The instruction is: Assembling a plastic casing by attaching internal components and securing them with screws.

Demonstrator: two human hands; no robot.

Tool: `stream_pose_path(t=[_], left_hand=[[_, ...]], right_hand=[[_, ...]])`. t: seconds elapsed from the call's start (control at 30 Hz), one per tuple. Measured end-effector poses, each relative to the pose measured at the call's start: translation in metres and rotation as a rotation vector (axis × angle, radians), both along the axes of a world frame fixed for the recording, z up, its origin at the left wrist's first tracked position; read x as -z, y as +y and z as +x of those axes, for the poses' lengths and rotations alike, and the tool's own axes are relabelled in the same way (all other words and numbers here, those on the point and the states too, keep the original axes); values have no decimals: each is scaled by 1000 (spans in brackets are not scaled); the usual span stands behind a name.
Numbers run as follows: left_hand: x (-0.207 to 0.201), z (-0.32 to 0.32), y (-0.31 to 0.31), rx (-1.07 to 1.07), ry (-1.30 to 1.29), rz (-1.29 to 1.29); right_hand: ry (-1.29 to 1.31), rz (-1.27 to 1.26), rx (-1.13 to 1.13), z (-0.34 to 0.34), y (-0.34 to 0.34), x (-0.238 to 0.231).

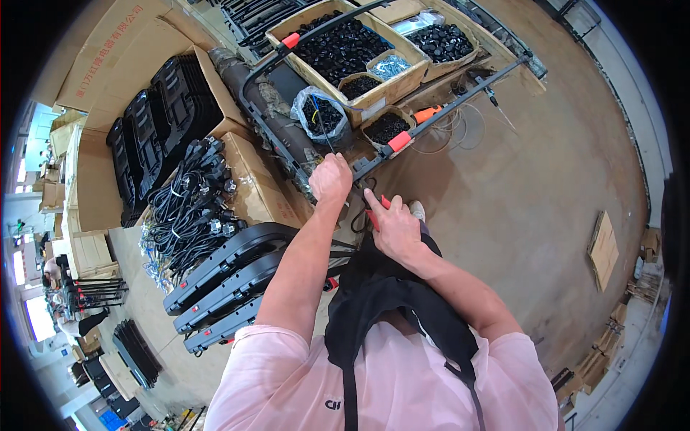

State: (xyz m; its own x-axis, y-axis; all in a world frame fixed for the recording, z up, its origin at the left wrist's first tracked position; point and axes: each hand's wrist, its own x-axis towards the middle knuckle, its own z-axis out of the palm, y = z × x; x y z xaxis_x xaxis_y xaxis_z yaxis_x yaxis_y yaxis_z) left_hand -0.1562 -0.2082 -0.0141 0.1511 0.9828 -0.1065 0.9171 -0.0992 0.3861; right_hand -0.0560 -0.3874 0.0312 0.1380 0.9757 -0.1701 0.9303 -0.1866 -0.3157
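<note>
My left hand is closed around a thin black cable, whose loose blue and yellow wire ends stick up in front of a clear plastic bag. Just to the right, my right hand grips red-handled pliers, with the index finger stretched along toward the left hand. The jaws of the pliers are hard to make out. Both hands are at the near corner of a black metal frame with red pads. The plastic bag holds small black parts and sits inside that frame.
Beyond the hands, a wooden box holds black caps and silver screws. An orange-handled tool lies by a small parts box. At left are bundled black power cables, a carton of black moulded panels, and stacked black housings.
</note>
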Motion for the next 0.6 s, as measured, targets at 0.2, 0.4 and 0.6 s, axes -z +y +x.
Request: stream_pose_path(t=[0.2, 0.4, 0.6], left_hand=[[2, -6, 2, -18, -86, 20], [0, -2, 3, -56, -68, -12], [-3, -2, 4, -92, -82, -12]], right_hand=[[1232, -220, 103, 59, 9, 53], [568, -259, -20, 62, 12, 67], [545, -342, -95, 87, 16, 14]])
